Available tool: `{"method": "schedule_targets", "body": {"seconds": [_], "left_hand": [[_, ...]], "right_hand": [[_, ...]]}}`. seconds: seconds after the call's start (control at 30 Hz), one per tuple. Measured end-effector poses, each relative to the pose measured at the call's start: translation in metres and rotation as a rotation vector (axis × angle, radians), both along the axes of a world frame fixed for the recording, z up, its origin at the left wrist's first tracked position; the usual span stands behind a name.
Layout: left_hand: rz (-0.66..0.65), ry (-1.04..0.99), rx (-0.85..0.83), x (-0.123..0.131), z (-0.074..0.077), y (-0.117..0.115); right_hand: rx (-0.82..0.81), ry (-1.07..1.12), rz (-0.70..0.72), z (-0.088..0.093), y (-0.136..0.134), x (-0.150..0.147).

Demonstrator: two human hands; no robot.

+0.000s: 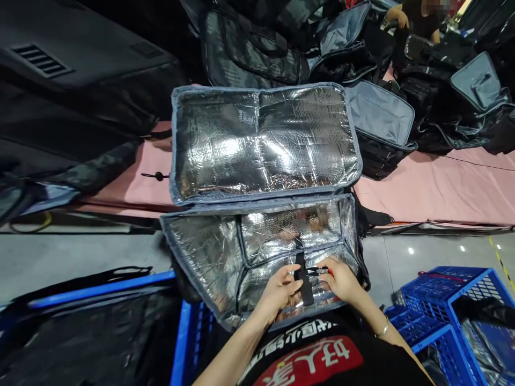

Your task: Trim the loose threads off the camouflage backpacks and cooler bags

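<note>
An insulated bag with silver foil lining (pixel 213 257) lies open in front of me, its foil-lined lid (pixel 225 145) folded back away from me. Across the inside runs a black strap (pixel 306 292). My left hand (pixel 281 289) pinches the strap's left edge between thumb and fingers. From the other side my right hand (pixel 341 279) grips a small dark tool with a bit of red, which looks like thread snips (pixel 316 271). The tool's tip points left, at the strap. Any loose thread there is too small to make out.
A pink-covered table (pixel 442 182) runs behind the bag, with several dark bags (pixel 257 48) piled on it. Large black bags (pixel 80 107) stand at the left. Blue crates holding bags flank me, one left (pixel 183 338) and others right (pixel 438 300). A person's hand (pixel 398 17) shows far back.
</note>
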State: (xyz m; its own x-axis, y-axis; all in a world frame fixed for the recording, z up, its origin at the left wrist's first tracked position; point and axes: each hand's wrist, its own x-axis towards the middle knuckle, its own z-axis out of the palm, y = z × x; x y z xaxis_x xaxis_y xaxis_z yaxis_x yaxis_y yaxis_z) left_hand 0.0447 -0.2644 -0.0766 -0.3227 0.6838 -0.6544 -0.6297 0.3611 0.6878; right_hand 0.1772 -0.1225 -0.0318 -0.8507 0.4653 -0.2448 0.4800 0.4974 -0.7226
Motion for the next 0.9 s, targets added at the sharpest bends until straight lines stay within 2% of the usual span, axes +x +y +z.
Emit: {"method": "schedule_targets", "body": {"seconds": [0.43,0.63,0.77,0.9], "left_hand": [[0.013,-0.002,0.015,0.000,-0.003,0.003],[-0.026,0.001,0.061,0.002,0.000,0.010],[-0.064,0.013,0.075,0.003,0.003,0.011],[-0.062,0.038,0.064,0.003,0.004,0.014]], "right_hand": [[-0.008,-0.023,-0.123,-0.010,-0.005,-0.010],[-0.049,-0.104,-0.100,-0.017,-0.004,-0.023],[-0.116,-0.084,-0.115,-0.020,-0.002,-0.024],[-0.264,-0.001,-0.036,-0.007,0.002,-0.017]]}}
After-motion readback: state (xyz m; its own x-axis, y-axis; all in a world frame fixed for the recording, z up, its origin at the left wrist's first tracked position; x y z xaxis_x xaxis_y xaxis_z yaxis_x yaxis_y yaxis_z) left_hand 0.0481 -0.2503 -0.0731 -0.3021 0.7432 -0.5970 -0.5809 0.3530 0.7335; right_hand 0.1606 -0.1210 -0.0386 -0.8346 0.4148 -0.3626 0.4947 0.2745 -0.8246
